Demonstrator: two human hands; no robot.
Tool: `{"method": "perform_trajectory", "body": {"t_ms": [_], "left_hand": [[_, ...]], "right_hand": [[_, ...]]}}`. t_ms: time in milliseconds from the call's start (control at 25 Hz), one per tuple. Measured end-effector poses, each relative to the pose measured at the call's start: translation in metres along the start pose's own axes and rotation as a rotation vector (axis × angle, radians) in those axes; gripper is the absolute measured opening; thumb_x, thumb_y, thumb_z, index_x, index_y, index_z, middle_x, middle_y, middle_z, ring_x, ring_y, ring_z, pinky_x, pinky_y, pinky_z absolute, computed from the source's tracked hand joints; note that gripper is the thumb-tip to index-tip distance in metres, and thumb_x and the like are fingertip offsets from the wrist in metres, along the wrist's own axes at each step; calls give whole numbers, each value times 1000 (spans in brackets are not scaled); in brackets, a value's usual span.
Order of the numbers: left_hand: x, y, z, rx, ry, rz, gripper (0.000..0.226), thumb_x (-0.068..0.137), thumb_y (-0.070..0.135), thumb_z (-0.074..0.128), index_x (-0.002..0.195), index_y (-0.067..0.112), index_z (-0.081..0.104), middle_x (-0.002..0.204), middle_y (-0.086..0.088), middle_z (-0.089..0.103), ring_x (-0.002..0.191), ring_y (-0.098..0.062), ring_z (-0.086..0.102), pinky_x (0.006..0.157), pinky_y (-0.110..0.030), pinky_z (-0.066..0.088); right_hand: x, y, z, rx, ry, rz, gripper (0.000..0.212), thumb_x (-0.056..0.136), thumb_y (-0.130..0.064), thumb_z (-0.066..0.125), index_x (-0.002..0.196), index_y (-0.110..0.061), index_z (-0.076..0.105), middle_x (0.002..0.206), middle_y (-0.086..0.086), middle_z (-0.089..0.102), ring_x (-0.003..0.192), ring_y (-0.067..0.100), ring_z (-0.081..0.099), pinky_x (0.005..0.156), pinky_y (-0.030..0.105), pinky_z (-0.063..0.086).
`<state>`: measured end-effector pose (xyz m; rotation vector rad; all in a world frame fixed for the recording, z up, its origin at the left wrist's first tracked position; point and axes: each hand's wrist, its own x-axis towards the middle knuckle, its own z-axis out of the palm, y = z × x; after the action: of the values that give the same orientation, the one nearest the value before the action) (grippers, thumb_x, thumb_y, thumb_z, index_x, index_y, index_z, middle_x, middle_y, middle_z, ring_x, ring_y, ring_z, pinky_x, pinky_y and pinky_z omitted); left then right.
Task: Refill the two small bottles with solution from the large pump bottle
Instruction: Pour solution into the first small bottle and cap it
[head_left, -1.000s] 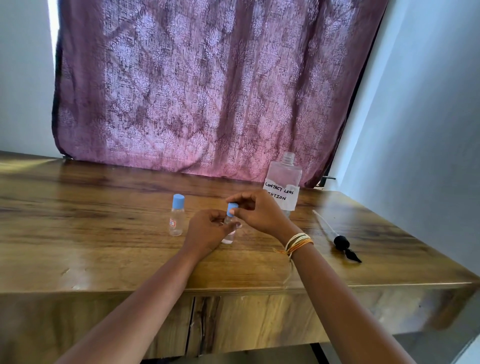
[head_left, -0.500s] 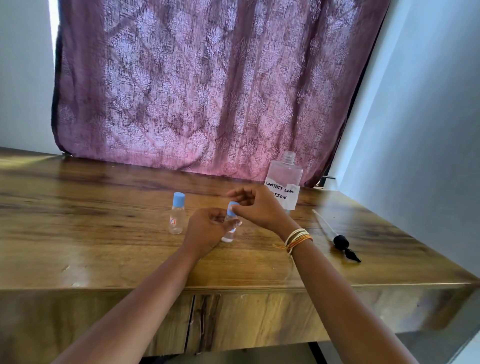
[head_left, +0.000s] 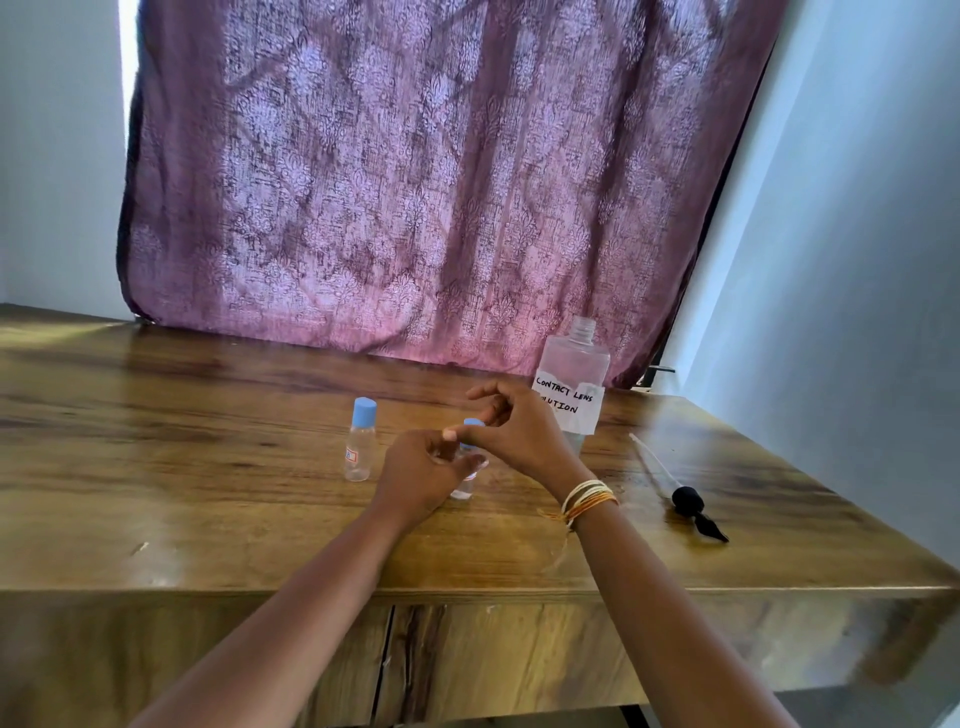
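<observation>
Two small clear bottles with blue caps stand on the wooden table (head_left: 208, 493). The left small bottle (head_left: 359, 441) stands alone, capped. My left hand (head_left: 415, 475) grips the body of the right small bottle (head_left: 464, 488). My right hand (head_left: 514, 434) pinches that bottle's blue cap (head_left: 472, 423) between thumb and forefinger. The large clear bottle (head_left: 574, 382), labelled "contact lens solution", stands open behind my right hand, partly hidden by it. Its black pump head with a long tube (head_left: 680, 493) lies on the table to the right.
A purple patterned curtain (head_left: 441, 182) hangs behind the table. A pale wall (head_left: 857, 312) runs close along the right side. The table's front edge (head_left: 467, 592) is near my forearms.
My right hand's fingers have shifted around the blue cap, a turning motion. The left hand keeps hold of the bottle in the same place.
</observation>
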<state>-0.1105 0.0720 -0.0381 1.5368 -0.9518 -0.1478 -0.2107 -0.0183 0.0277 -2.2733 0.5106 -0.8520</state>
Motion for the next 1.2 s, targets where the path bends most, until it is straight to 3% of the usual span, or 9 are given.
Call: {"method": "perform_trajectory", "body": {"t_ms": [80, 160, 240, 440, 560, 800, 920, 1040, 1200], "left_hand": [[0, 0, 0, 2, -15, 12, 19, 72, 30, 81, 77, 12, 75, 66, -3, 69, 57, -2, 55, 59, -21, 43], [-1, 1, -1, 2, -26, 11, 15, 73, 28, 81, 85, 19, 78, 69, 7, 72, 57, 6, 58, 56, -8, 41], [-1, 3, -1, 10, -25, -6, 17, 73, 29, 80, 89, 23, 77, 71, 10, 72, 59, 12, 59, 54, -3, 39], [-2, 5, -2, 29, -33, -30, 21, 75, 26, 79, 95, 21, 77, 77, 8, 73, 61, 10, 61, 55, -4, 40], [-3, 6, -2, 26, -30, -41, 24, 76, 26, 79, 99, 21, 76, 81, 7, 73, 69, 7, 62, 57, -5, 40], [-4, 5, -2, 48, 16, -32, 21, 75, 25, 79, 94, 17, 77, 65, 8, 68, 54, 6, 56, 52, -8, 37], [-6, 8, -4, 54, -36, -37, 29, 77, 25, 77, 105, 19, 75, 91, 1, 76, 83, -7, 68, 65, -11, 44], [-6, 10, -2, 168, -97, -12, 33, 73, 23, 79, 106, 19, 73, 95, 1, 75, 89, -13, 68, 70, -20, 48], [-7, 5, -5, 274, -133, -50, 57, 69, 22, 80, 122, 10, 61, 109, -4, 70, 98, -17, 67, 83, -23, 50]], "right_hand": [[1, 0, 1, 125, -121, 28, 49, 76, -10, 79, 120, -15, 57, 103, 7, 67, 94, 10, 64, 84, 22, 54], [1, -1, -2, 197, -216, 28, 49, 82, 13, 62, 125, -8, 54, 121, 15, 64, 115, 16, 61, 92, 26, 55], [0, -1, -5, 191, -174, 16, 43, 80, 19, 59, 118, -1, 59, 116, 18, 68, 108, 17, 65, 85, 22, 57], [0, 1, -3, 150, -78, 26, 37, 74, 7, 75, 108, -3, 64, 98, 13, 73, 82, 13, 69, 78, 19, 57], [-1, 4, -1, 172, -103, 24, 34, 78, 5, 73, 111, -3, 66, 96, 6, 72, 84, 5, 69, 78, 15, 56], [-4, 6, 9, 164, 128, 63, 28, 65, -6, 85, 91, -10, 75, 83, 3, 76, 77, 6, 72, 72, 17, 57], [-12, 22, 7, 291, 6, 80, 43, 73, -2, 80, 114, -4, 67, 105, 11, 73, 98, 13, 70, 86, 24, 57], [-28, 43, 17, 415, -119, 152, 45, 83, 7, 65, 126, 0, 54, 125, 13, 64, 118, 19, 61, 98, 32, 51], [-37, 48, 26, 371, -132, 147, 41, 80, 12, 67, 117, -5, 57, 109, 6, 69, 99, 10, 67, 89, 24, 53]]}}
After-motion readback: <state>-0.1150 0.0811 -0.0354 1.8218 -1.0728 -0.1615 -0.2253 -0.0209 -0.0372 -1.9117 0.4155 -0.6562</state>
